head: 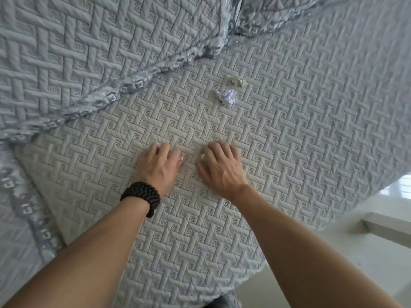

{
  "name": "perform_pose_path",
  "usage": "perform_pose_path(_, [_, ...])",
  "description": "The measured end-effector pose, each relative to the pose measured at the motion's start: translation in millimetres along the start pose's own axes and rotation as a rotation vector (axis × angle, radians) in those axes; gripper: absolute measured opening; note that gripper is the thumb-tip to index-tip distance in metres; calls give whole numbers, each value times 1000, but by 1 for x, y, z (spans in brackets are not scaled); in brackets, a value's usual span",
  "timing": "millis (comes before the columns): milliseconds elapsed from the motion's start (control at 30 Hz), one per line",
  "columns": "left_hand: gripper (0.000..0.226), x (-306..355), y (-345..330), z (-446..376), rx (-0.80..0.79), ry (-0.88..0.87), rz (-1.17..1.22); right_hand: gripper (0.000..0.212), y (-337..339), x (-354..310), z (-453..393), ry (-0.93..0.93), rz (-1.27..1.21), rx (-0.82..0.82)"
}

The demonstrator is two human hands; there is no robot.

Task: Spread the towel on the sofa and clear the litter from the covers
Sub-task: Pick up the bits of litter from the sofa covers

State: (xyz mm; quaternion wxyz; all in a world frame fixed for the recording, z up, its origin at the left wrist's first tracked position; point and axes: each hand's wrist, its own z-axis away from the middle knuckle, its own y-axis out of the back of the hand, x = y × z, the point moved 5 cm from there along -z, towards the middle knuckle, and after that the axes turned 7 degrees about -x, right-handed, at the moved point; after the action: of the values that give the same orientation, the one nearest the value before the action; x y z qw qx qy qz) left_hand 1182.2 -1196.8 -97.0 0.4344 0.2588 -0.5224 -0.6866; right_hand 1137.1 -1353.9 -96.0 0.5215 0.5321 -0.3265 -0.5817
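The towel (222,218) is a pale quilted cloth with a woven pattern, lying flat over the sofa seat. Both my hands rest palm down on it, side by side, fingers slightly curled and holding nothing that I can make out. My left hand (159,164) wears a dark bead bracelet at the wrist. By the thumb of my right hand (221,166) a small white speck shows; whether it is a scrap or a nail is unclear. Beyond the hands lie two pieces of litter: a beige crumpled paper (238,81) and a white-purple crumpled paper (227,97).
A fringed grey-blue sofa cover (66,52) drapes the backrest at the upper left, its trim (124,90) running diagonally along the towel's edge. The same cover hangs at the left (24,218). White floor and a low ledge (387,230) show at the right.
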Motion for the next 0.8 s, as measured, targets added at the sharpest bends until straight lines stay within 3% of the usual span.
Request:
perform_pose_path(167, [40, -3, 10, -11, 10, -16, 101, 26, -11, 2, 3, -11, 71, 2])
perform_pose_path(300, [57, -5, 16, -22, -3, 56, 181, 34, 2, 13, -21, -103, -164, 63])
perform_pose_path(400, [50, -5, 40, -53, 99, 51, 355, 36, 42, 30, -56, -131, -336, 226])
perform_pose_path(567, [24, 2, 90, -133, 262, 46, 466, 32, 110, 70, -141, -109, -198, 465])
perform_pose_path(700, [19, -2, 78, -173, 219, 104, 441, 32, 84, 102, -163, -247, -64, 281])
perform_pose_path(800, [22, -9, 63, -184, 185, 206, 479, 29, 52, 83, -137, -231, -87, 213])
